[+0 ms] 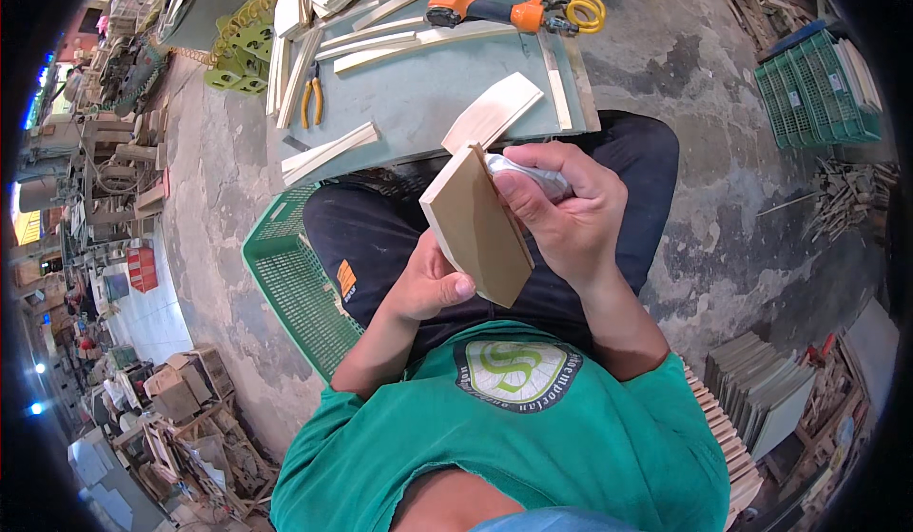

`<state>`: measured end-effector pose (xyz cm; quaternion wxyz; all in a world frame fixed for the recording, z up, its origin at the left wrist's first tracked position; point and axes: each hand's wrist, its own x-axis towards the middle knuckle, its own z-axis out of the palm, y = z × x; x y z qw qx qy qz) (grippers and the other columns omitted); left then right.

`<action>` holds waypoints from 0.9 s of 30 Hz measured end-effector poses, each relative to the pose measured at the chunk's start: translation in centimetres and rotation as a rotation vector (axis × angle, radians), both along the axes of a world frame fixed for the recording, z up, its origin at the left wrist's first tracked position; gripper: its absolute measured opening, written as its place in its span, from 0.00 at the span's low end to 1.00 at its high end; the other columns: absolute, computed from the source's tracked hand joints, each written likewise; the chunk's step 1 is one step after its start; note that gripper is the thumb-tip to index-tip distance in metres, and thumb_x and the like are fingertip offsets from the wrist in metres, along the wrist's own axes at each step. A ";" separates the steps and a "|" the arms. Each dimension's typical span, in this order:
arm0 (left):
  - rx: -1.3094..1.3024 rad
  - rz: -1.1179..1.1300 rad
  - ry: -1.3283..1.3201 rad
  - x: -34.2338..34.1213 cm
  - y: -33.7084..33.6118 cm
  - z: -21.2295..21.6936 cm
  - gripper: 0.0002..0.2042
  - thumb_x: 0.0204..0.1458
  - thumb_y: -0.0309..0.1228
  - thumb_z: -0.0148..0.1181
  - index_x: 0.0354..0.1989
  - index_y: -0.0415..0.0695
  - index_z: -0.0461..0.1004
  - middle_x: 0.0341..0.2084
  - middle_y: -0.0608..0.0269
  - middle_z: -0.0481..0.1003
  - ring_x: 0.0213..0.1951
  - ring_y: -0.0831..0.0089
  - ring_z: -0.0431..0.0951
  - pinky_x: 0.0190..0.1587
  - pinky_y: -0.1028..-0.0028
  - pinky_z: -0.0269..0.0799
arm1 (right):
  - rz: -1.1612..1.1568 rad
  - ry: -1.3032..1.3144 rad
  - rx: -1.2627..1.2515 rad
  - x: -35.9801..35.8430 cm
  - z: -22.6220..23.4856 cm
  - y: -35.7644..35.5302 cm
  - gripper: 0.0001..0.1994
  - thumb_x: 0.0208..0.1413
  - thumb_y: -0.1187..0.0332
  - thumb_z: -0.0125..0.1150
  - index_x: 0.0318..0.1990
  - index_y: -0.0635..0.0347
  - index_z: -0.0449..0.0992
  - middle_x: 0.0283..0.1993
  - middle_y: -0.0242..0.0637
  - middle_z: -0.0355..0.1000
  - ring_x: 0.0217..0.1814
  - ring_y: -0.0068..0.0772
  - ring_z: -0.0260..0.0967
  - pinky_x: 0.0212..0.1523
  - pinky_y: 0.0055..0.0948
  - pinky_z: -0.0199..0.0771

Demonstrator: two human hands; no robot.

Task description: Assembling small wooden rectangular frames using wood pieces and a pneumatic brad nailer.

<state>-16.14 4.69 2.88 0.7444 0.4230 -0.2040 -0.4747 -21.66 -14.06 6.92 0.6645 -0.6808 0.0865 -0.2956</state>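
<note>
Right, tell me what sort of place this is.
Probably a woodworking shop: pale wooden strips, an orange-and-black nail gun and orange-handled pliers lie on the grey tabletop.

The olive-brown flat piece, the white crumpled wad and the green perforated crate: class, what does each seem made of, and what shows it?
Olive-brown flat piece: probably wood, coated or laminated smooth; its pale edge looks like bare wood.
White crumpled wad: cloth or paper; soft folds fit either.
Green perforated crate: likely moulded plastic, given its even colour and regular holes.
</note>
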 end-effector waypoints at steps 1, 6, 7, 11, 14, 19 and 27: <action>0.000 -0.002 0.002 0.0 -0.1 0.1 0.42 0.49 0.45 0.72 0.67 0.35 0.58 0.56 0.57 0.71 0.57 0.69 0.72 0.59 0.68 0.67 | -0.002 0.002 0.000 0.0 0.1 0.0 0.11 0.55 0.70 0.72 0.41 0.66 0.81 0.35 0.32 0.77 0.35 0.16 0.73 0.34 0.18 0.73; -0.007 0.018 -0.050 0.0 -0.5 0.7 0.37 0.50 0.44 0.71 0.63 0.35 0.62 0.51 0.58 0.73 0.53 0.70 0.73 0.57 0.69 0.68 | 0.005 -0.008 -0.033 -0.1 0.1 -0.1 0.10 0.55 0.70 0.72 0.41 0.65 0.81 0.35 0.32 0.77 0.34 0.16 0.73 0.33 0.18 0.73; -0.007 0.016 -0.049 0.0 -0.6 0.8 0.37 0.50 0.44 0.71 0.63 0.35 0.62 0.51 0.58 0.73 0.53 0.70 0.73 0.57 0.69 0.68 | 0.003 -0.007 -0.033 -0.1 0.1 -0.1 0.10 0.55 0.70 0.72 0.41 0.65 0.81 0.35 0.32 0.77 0.34 0.16 0.73 0.33 0.18 0.73; 0.007 -0.006 -0.067 0.2 -0.7 1.2 0.35 0.49 0.44 0.71 0.60 0.35 0.65 0.48 0.59 0.74 0.50 0.71 0.74 0.55 0.70 0.69 | -0.019 -0.004 -0.053 -0.2 0.1 -0.1 0.10 0.55 0.70 0.72 0.40 0.65 0.81 0.34 0.32 0.77 0.33 0.16 0.73 0.33 0.18 0.73; 0.018 0.004 -0.092 0.2 -0.5 0.7 0.35 0.49 0.44 0.71 0.60 0.35 0.65 0.47 0.59 0.74 0.49 0.71 0.74 0.54 0.70 0.69 | -0.023 0.014 -0.056 -0.3 0.0 -0.2 0.09 0.55 0.70 0.72 0.40 0.65 0.81 0.33 0.32 0.77 0.33 0.15 0.72 0.32 0.17 0.72; 0.037 -0.002 -0.098 0.6 -0.4 0.7 0.35 0.48 0.44 0.72 0.60 0.35 0.65 0.48 0.58 0.74 0.50 0.71 0.74 0.54 0.70 0.69 | -0.024 0.041 -0.104 -0.6 0.0 -0.3 0.09 0.54 0.71 0.72 0.39 0.65 0.81 0.32 0.32 0.77 0.32 0.15 0.72 0.31 0.17 0.72; 0.022 0.097 -0.147 0.9 -0.8 1.0 0.38 0.46 0.42 0.74 0.62 0.35 0.64 0.50 0.59 0.74 0.52 0.71 0.74 0.55 0.70 0.69 | -0.037 0.128 -0.113 -1.2 -0.1 0.0 0.08 0.52 0.69 0.71 0.35 0.64 0.81 0.29 0.38 0.80 0.29 0.20 0.78 0.30 0.22 0.75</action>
